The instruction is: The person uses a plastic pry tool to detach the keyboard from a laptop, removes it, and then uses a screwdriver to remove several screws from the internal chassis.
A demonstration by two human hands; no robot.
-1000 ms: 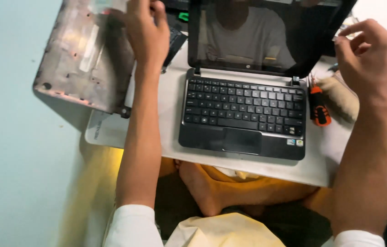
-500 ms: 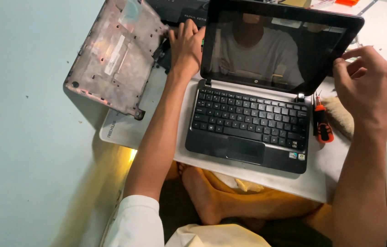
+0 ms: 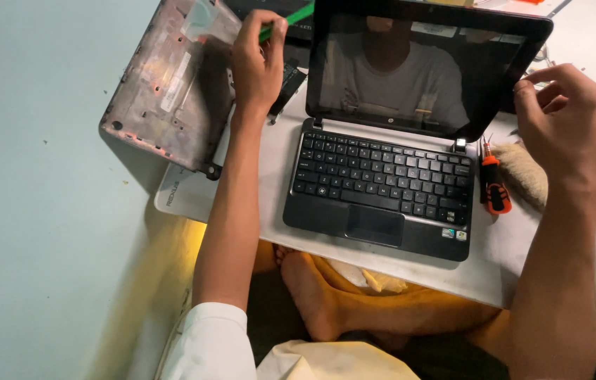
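Lifted since before, left hand (image 3: 257, 67) now grips a green tool (image 3: 285, 20) — right hand (image 3: 569, 119) half-curled, empty, beside the laptop (image 3: 396, 141).

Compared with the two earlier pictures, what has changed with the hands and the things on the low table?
The left hand now holds a green tool between the grey bottom cover and the laptop; earlier it held nothing visible. The right hand stays raised by the screen's right edge. Laptop, cover and orange screwdriver lie as before.
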